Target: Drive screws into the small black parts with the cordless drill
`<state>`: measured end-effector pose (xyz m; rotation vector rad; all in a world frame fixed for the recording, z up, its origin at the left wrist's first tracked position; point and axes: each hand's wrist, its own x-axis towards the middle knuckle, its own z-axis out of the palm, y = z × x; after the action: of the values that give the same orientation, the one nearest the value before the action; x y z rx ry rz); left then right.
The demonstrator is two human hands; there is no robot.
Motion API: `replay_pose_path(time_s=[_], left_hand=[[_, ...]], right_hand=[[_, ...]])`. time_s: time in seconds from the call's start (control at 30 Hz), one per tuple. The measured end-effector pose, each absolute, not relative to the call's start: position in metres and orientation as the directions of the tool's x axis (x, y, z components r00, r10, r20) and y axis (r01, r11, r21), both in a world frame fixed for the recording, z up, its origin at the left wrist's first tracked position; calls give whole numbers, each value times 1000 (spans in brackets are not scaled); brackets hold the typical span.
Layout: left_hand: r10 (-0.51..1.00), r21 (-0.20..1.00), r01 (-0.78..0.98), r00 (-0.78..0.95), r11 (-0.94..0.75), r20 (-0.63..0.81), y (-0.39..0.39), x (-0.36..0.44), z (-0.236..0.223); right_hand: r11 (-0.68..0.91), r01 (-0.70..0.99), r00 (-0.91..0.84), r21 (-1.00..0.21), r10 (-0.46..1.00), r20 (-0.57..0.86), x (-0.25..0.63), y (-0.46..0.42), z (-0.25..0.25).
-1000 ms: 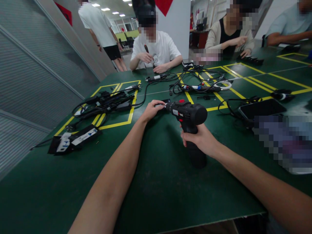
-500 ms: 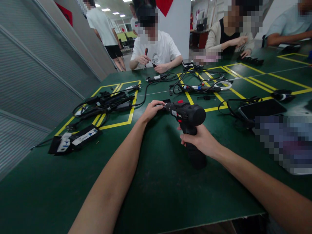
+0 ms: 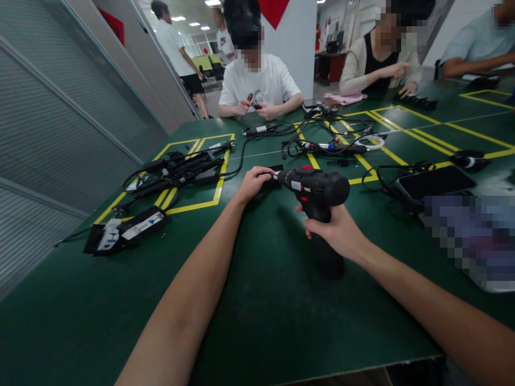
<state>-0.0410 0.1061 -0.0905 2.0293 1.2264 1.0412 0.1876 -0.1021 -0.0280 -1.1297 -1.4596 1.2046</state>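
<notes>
My right hand [image 3: 337,231] is wrapped round the grip of a black cordless drill [image 3: 318,187] with red details. The drill points left, its bit ending close to the fingertips of my left hand [image 3: 254,185]. Those fingers are closed on a small flat black part [image 3: 277,170] low over the green table. My hand and the drill's front cover much of that part. Whether the bit touches it, I cannot tell.
Black cabled devices [image 3: 181,169] lie at left within yellow tape lines, near a black pouch [image 3: 124,230]. More cables and tools [image 3: 330,146] lie beyond my hands. A phone [image 3: 434,181] sits at right. Across the table, a person in a white shirt [image 3: 259,80] handles a screwdriver.
The drill and my right hand have shifted slightly to the right, drawing back a little from my left hand. My left hand keeps its place at the black part.
</notes>
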Motion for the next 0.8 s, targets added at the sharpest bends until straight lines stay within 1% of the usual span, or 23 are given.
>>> replay_pose_path(time_s=[0.13, 0.3, 0.43, 0.63, 0.8], left_hand=[[883, 753, 465, 288, -466, 369, 108, -41, -93], [889, 752, 476, 284, -455, 359, 106, -41, -92], [898, 754, 490, 282, -438, 339, 105, -40, -91], [897, 754, 488, 281, -440, 341, 108, -41, -93], [894, 770, 458, 288, -444, 344, 110, -42, -94]], right_hand=[[114, 72, -149, -991, 984, 103, 184, -104, -27], [113, 50, -130, -992, 986, 106, 184, -106, -28], [84, 69, -119, -994, 990, 76, 183, -109, -19], [-20, 57, -104, -998, 994, -26, 183, -113, -9], [-12, 70, -103, -997, 994, -19, 185, -112, -13]])
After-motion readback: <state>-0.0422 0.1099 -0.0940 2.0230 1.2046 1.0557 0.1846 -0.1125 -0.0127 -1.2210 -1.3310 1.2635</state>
